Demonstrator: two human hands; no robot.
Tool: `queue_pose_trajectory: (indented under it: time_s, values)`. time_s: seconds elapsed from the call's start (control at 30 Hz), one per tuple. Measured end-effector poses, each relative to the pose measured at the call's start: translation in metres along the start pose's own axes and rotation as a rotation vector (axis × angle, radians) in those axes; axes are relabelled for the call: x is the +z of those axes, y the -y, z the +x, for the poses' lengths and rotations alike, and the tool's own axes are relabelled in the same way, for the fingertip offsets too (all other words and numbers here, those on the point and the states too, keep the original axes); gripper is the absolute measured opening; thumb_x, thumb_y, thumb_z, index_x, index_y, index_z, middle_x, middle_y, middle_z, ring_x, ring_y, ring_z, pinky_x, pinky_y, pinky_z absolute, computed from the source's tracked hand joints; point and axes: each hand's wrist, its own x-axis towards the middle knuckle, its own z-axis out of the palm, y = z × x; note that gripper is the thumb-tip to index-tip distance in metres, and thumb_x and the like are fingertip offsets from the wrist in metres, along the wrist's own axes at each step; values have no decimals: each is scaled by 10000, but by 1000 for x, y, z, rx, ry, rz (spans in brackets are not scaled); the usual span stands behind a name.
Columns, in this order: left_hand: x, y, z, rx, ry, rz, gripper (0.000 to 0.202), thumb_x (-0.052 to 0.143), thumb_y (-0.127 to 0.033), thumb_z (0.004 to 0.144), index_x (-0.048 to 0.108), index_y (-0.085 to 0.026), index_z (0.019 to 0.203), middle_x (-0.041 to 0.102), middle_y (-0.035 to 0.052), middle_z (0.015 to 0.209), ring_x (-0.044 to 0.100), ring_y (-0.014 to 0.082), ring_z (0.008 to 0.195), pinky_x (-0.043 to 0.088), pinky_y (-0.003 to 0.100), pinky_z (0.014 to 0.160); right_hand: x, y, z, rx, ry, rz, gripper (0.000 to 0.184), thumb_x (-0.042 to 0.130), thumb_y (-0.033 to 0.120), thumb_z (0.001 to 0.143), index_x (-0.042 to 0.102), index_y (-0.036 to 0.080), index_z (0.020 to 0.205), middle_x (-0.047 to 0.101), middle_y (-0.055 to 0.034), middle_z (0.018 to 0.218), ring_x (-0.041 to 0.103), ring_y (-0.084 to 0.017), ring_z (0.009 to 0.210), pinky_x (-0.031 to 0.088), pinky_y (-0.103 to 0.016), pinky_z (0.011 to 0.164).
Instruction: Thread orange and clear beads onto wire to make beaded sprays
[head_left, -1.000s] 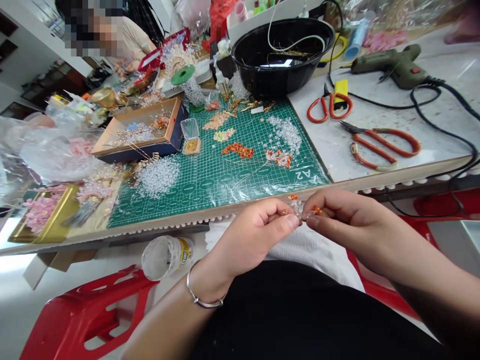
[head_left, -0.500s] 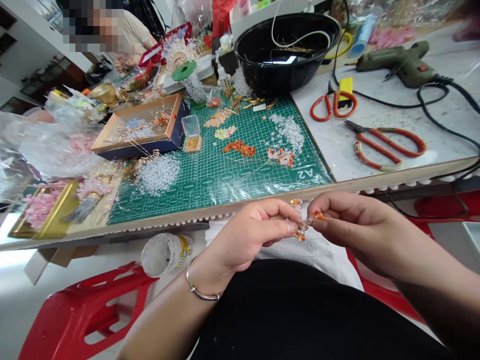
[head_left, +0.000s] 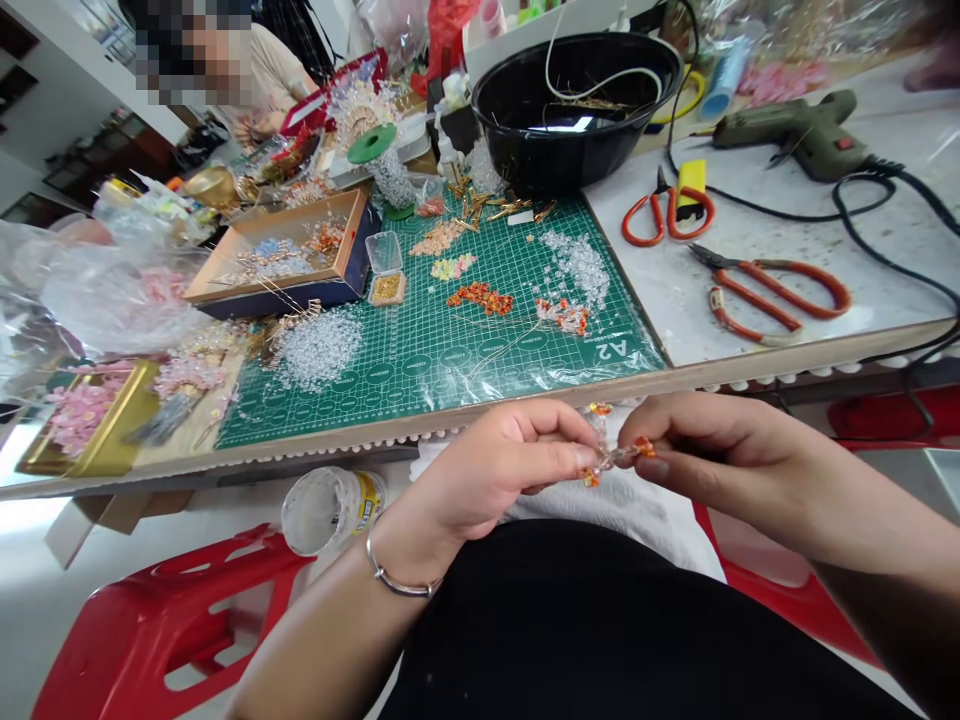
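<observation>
Over my lap, just off the table's front edge, a small beaded spray (head_left: 595, 474) of clear and orange beads is held between both hands. My left hand (head_left: 517, 460) pinches its middle with thumb and forefinger. The fingers of my right hand (head_left: 697, 450) close on an orange-tipped end of the same spray. Part of it is hidden behind the fingertips. On the green cutting mat (head_left: 405, 370) beyond lie a heap of orange beads (head_left: 484, 298), a cluster of finished-looking orange and clear beadwork (head_left: 562, 315) and loose clear beads (head_left: 577, 265).
Red-handled pliers (head_left: 780, 290), red-handled snips (head_left: 664, 210) and a glue gun (head_left: 802, 130) lie at the right. A black basin (head_left: 562, 150) stands behind the mat. At left are an open box (head_left: 285, 290) and clear beads (head_left: 319, 345). Another person (head_left: 274, 70) sits far left.
My right hand has shifted slightly right and down, drawing the orange-tipped end a little away from my left hand. My left hand keeps its pinch, nearly unmoved.
</observation>
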Motion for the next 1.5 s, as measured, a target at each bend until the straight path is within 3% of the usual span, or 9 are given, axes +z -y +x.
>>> queue_pose_trajectory:
  time_s: [0.13, 0.23, 0.33, 0.47, 0.67, 0.9, 1.07, 1.27, 1.5]
  values:
    - [5, 6, 0, 138, -61, -26, 134, 760, -234, 792, 656, -159, 829, 589, -13, 746, 478, 83, 663, 362, 237, 640, 13, -7, -1, -41, -154, 120, 214, 765, 492, 838, 728, 283, 808, 581, 28, 663, 479, -134, 596, 402, -222, 515]
    - [8, 10, -3, 169, -90, 68, 181, 769, -277, 819, 643, -179, 905, 452, -66, 646, 346, 67, 568, 297, 223, 549, 22, -9, 0, -80, -228, 175, 204, 742, 491, 861, 695, 297, 815, 543, 57, 623, 430, -109, 536, 364, -193, 469]
    - [12, 11, -7, 249, -114, 207, 255, 801, -260, 806, 626, -206, 984, 317, -101, 605, 280, 67, 533, 275, 217, 516, 28, -7, 0, -120, -283, 221, 202, 727, 491, 877, 691, 299, 827, 596, 50, 648, 517, -115, 566, 432, -196, 512]
    - [15, 11, -11, 298, -140, 265, 198, 748, -320, 871, 616, -205, 964, 339, -89, 626, 307, 73, 546, 300, 221, 525, 34, -10, -4, -155, -361, 219, 170, 739, 471, 879, 683, 311, 880, 662, 25, 762, 617, -153, 711, 501, -226, 599]
    - [17, 10, -13, 261, -159, 235, 241, 689, -420, 918, 614, -201, 983, 368, -75, 624, 329, 86, 572, 292, 223, 513, 39, -21, -10, -202, -393, 149, 119, 728, 408, 906, 666, 314, 946, 503, 70, 570, 645, -172, 672, 491, -249, 592]
    - [21, 10, -16, 252, -159, 197, 207, 720, -366, 907, 624, -193, 969, 365, -85, 620, 311, 64, 553, 282, 199, 495, 40, -21, -14, -279, -427, 74, 61, 739, 314, 902, 689, 309, 936, 714, 33, 729, 600, -131, 599, 463, -243, 584]
    - [19, 13, -15, 268, -177, 207, 197, 697, -379, 918, 651, -188, 913, 380, -74, 608, 323, 67, 554, 278, 199, 491, 38, -19, -16, -269, -368, 97, 37, 729, 317, 902, 698, 310, 920, 674, 36, 716, 543, -128, 593, 439, -227, 560]
    - [18, 9, -19, 256, -167, 294, 174, 695, -345, 892, 647, -179, 873, 319, -91, 559, 260, 62, 503, 239, 198, 448, 26, -17, -14, -148, -174, 194, 84, 708, 376, 913, 719, 293, 921, 665, 19, 755, 566, -137, 645, 459, -216, 567]
    - [17, 5, -20, 399, -142, 523, 63, 667, -236, 837, 683, -179, 816, 258, -104, 521, 239, 52, 459, 238, 211, 450, 10, -24, -5, -104, 45, 258, 276, 677, 549, 901, 727, 281, 864, 651, 35, 693, 557, -108, 594, 455, -191, 545]
